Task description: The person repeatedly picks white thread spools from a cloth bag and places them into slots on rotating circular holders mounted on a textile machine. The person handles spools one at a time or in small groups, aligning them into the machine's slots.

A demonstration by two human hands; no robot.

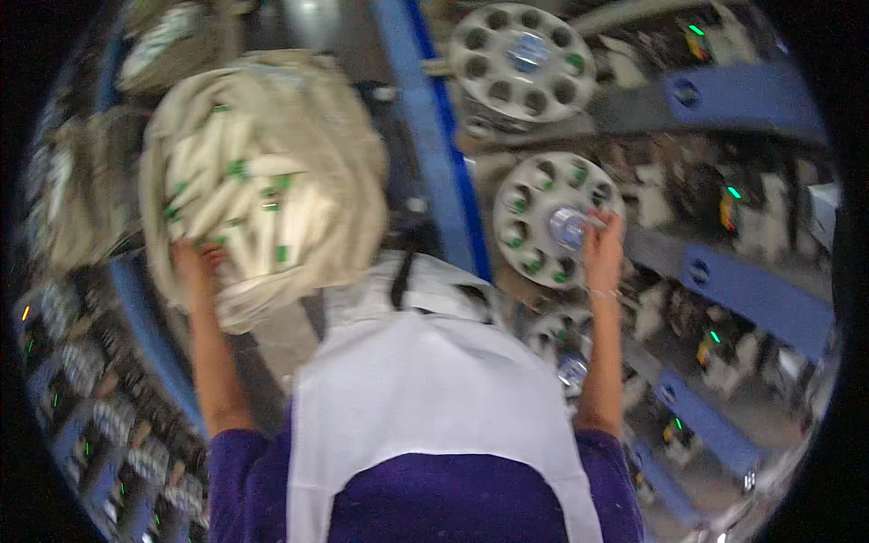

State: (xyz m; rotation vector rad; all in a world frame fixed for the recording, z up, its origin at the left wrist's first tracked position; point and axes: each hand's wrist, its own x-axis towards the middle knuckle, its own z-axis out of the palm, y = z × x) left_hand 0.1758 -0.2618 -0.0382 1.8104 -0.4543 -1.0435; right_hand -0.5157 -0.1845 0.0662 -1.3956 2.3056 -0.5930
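A large cloth sack (362, 172) stands at the left, filled with cream yarn bobbins (237, 185) that have green ends. Inside its near left edge, my left hand (196, 260) has its fingers curled at a green-ended bobbin; motion blurs the grip. On the right, my right hand (604, 237) reaches to a round pale magazine (534, 176) with a ring of holes, several showing green bobbin ends. Its fingers are bent together between the shiny hub (568, 228) and the outer holes. Whatever is between those fingers is hidden.
Another round magazine (475, 59) stands farther off, and a third (543, 337) is partly behind my right forearm. Blue-panelled winding machine units (747, 290) line the right. A blue rail (430, 154) runs between sack and magazines. More machinery (113, 421) fills the lower left.
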